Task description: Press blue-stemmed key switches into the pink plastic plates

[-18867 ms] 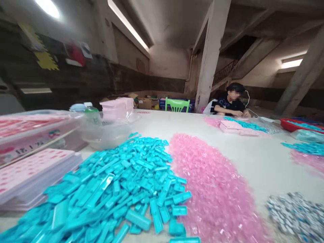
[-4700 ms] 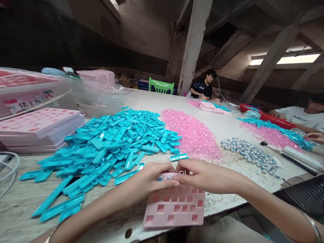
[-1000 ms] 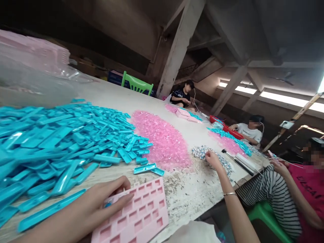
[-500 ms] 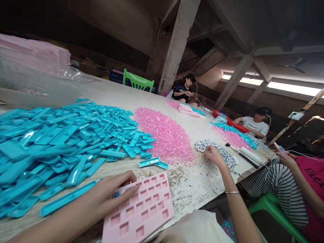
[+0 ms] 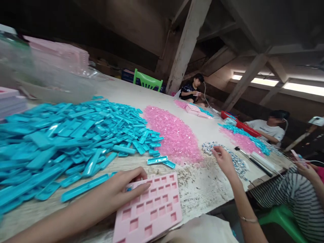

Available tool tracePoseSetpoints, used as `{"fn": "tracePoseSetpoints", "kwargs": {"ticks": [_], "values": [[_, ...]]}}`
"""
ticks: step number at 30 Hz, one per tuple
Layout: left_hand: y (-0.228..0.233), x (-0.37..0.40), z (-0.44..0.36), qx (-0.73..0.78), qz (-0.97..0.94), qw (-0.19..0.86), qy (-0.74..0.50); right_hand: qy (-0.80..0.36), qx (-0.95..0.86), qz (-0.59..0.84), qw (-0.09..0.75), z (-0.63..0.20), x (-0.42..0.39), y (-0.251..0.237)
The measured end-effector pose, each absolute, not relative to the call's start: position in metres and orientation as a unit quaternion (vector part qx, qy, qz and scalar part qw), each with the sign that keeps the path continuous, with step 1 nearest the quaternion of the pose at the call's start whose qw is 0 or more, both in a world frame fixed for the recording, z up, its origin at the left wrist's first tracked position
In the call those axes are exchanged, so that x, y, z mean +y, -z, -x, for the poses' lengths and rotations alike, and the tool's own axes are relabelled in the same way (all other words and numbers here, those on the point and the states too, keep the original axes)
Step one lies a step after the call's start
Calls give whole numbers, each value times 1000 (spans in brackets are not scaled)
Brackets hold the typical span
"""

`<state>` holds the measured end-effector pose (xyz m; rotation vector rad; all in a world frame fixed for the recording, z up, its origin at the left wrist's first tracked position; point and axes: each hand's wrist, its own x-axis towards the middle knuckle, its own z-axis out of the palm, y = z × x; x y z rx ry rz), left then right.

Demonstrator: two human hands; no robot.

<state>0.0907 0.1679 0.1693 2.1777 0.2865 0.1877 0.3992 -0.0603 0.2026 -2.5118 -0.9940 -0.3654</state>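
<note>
Left hand (image 5: 118,192): flat on near-left corner of pink tray (image 5: 152,211), fingers together, pressing a small blue-and-white piece (image 5: 129,189) against the tray; no pinch visible.
Right hand (image 5: 222,158): stretched out to the pile of small white-and-blue pieces (image 5: 231,158), fingertips bunched at its near edge; whether a piece is caught between them cannot be told. Thin bangle on that wrist.
Pink tray: lying flat at the near table edge, partly overhanging it, grid of square pockets, those in view empty.
Surface: wide pale table (image 5: 197,189), worn and speckled dark near the tray.
On surface: big heap of turquoise plastic bars (image 5: 68,141) at left; mound of clear pink bits (image 5: 174,135) just right of it; two turquoise bars loose between heap and tray; dark-handled tool (image 5: 249,158) and white tube beyond the small-piece pile.
Far left: clear plastic tub (image 5: 58,84), stacked pink trays behind it, blurred.
Room: low concrete ceiling, slanted beams, pale pillar (image 5: 187,44), strip lights at right, green chair (image 5: 147,81) at far table edge.
People: one seated at the far end, one at right edge in white, one nearest right in striped cloth.
</note>
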Motion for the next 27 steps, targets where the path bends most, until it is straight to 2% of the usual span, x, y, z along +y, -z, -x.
{"fn": "tracePoseSetpoints", "kwargs": {"ticks": [5, 9, 15, 27], "values": [[-174, 169, -88, 124, -818, 561, 4, 20, -583, 752, 307, -298, -25, -225], [-177, 168, -89, 109, -799, 592, -14, -49, -727, 587, 352, -251, 5, -204], [-177, 168, -87, 111, -796, 593, -39, 18, -733, 575, 363, -257, 16, -166], [-178, 159, -84, 133, -798, 583, -75, 32, -723, 572, 385, -251, 18, -164]]}}
